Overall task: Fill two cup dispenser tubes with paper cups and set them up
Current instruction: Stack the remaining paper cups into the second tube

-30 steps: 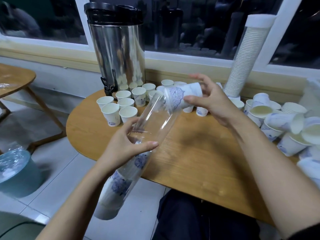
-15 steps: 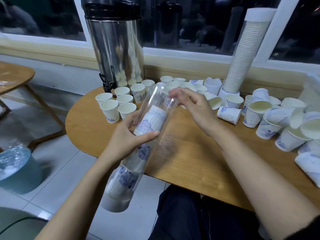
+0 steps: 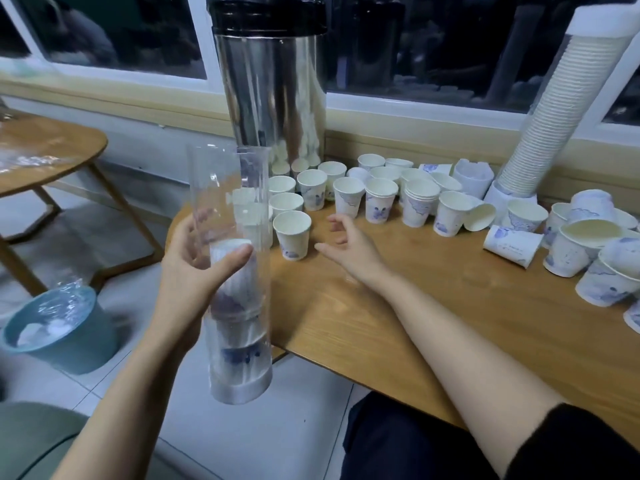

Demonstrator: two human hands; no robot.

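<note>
My left hand [image 3: 197, 268] grips a clear dispenser tube [image 3: 231, 188] around its middle and holds it upright beside the table's left edge. Its lower half holds a few stacked paper cups with blue prints [image 3: 239, 327]. My right hand [image 3: 346, 242] hovers empty over the wooden table [image 3: 433, 313], fingers loosely spread, just right of a single paper cup [image 3: 292, 233]. Several more white cups [image 3: 381, 199] stand in a cluster behind it. A second tube, filled with cups [image 3: 561, 109], leans against the window frame at the far right.
A tall steel water urn [image 3: 273, 88] stands at the table's back left. Loose and tipped cups [image 3: 512, 244] crowd the right end. A blue bin with a plastic liner [image 3: 59, 327] sits on the floor at left, near another wooden table [image 3: 45, 150].
The tube has swung from tilted to upright in my left hand, and the dropped cup has slid down onto the stack. My right hand left the tube's mouth and moved down toward the table.
</note>
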